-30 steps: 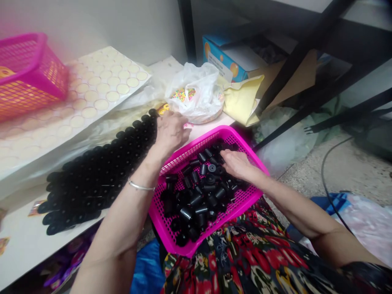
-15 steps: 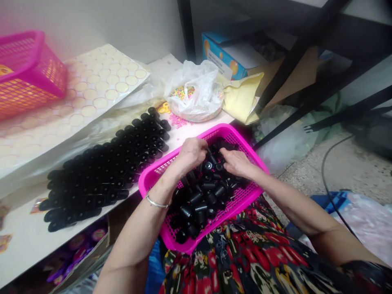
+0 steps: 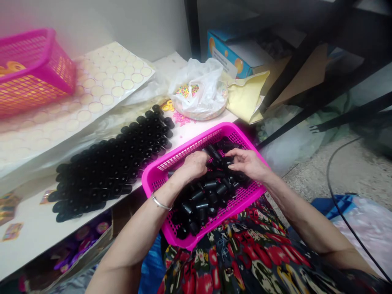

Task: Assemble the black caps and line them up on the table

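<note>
The right hand (image 3: 249, 164) is hanging half open, apparently empty, and the left hand (image 3: 195, 164) is lying curled, its hold hidden, among black pieces (image 3: 197, 195) in the basket (image 3: 146, 178). Single side-on pinches are probably serving best; packed rows (image 3: 114, 159) are occupying the adjacent table (image 3: 36, 241).

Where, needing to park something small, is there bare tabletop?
Bare table lies between lower colourful scrap, black cylinders and front edge; narrower strip between pink bits and nearer pink basket. Crowded: that basket, with loose cylinders, left hand and right hand.
</note>
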`<move>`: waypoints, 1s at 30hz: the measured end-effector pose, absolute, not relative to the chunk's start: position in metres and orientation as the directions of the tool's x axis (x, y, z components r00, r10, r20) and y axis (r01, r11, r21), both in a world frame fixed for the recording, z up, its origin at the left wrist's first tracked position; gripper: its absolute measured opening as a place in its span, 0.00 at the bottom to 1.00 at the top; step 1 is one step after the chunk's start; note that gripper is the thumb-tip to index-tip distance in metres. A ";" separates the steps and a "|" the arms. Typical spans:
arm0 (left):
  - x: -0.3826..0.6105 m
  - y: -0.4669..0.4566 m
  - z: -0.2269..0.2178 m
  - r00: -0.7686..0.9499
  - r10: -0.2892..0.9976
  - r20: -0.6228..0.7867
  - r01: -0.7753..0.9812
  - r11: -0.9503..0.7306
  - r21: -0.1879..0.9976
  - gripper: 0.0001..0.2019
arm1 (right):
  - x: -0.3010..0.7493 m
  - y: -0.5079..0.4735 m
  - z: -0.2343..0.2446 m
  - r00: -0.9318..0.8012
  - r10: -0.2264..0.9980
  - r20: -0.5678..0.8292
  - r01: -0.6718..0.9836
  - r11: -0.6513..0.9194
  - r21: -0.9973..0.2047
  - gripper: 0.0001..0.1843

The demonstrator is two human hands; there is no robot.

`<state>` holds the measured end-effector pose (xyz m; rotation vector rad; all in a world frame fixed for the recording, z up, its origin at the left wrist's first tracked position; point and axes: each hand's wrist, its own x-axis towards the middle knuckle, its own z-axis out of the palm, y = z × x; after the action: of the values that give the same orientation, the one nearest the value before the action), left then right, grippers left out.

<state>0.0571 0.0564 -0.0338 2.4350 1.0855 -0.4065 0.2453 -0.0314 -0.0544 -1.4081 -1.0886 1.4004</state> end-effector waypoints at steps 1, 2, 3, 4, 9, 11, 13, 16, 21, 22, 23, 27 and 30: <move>0.057 0.057 -0.033 0.650 0.629 -0.427 0.756 -0.595 0.274 0.12 | 0.246 -0.033 -0.054 -0.005 0.964 -0.266 -0.092 -0.265 -0.960 0.19; 0.056 0.057 -0.032 0.651 0.633 -0.419 0.755 -0.595 0.274 0.12 | 0.246 -0.034 -0.054 -0.006 0.962 -0.273 -0.206 -0.268 -0.941 0.20; 0.056 0.057 -0.032 0.652 0.638 -0.410 0.755 -0.596 0.273 0.11 | 0.247 -0.034 -0.054 -0.009 0.959 -0.283 -0.310 -0.272 -0.911 0.21; 0.056 0.056 -0.032 0.652 0.644 -0.399 0.755 -0.596 0.273 0.11 | 0.248 -0.035 -0.053 -0.018 0.954 -0.299 -0.394 -0.282 -0.875 0.21; 0.063 0.054 -0.034 0.657 0.669 -0.348 0.754 -0.594 0.280 0.11 | 0.251 -0.035 -0.055 -0.076 0.930 -0.359 -0.538 -0.342 -0.771 0.16; 0.066 0.054 -0.036 0.669 0.662 -0.338 0.743 -0.596 0.305 0.12 | 0.252 -0.035 -0.057 -0.072 0.926 -0.371 -0.518 -0.352 -0.779 0.15; 0.067 0.055 -0.038 0.680 0.654 -0.332 0.733 -0.594 0.331 0.12 | 0.253 -0.036 -0.058 -0.051 0.924 -0.378 -0.491 -0.353 -0.797 0.14; 0.067 0.059 -0.042 0.693 0.653 -0.304 0.719 -0.597 0.356 0.12 | 0.260 -0.040 -0.057 0.012 0.927 -0.374 -0.519 -0.314 -0.795 0.13; 0.072 0.059 -0.043 0.798 0.554 -0.236 0.596 -0.671 0.441 0.15 | 0.273 -0.049 -0.053 0.083 0.919 -0.386 -0.636 -0.250 -0.730 0.10; 0.075 0.057 -0.043 0.841 0.497 -0.212 0.536 -0.717 0.446 0.17 | 0.274 -0.050 -0.053 0.090 0.915 -0.394 -0.637 -0.250 -0.729 0.10; 0.080 0.055 -0.044 0.877 0.439 -0.194 0.478 -0.762 0.437 0.18 | 0.274 -0.052 -0.053 0.101 0.911 -0.400 -0.632 -0.251 -0.733 0.11; 0.099 0.044 -0.051 0.919 0.324 -0.223 0.382 -0.870 0.312 0.19 | 0.268 -0.059 -0.058 0.137 0.904 -0.405 -0.586 -0.256 -0.769 0.12; 0.106 0.041 -0.058 0.913 0.342 -0.222 0.390 -0.893 0.225 0.16 | 0.264 -0.062 -0.060 0.144 0.912 -0.385 -0.556 -0.247 -0.794 0.14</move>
<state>0.1056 0.0413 -0.0579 2.8092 0.5479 -0.2569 0.2641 -0.0625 -0.0602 -1.1191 -0.4325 1.4634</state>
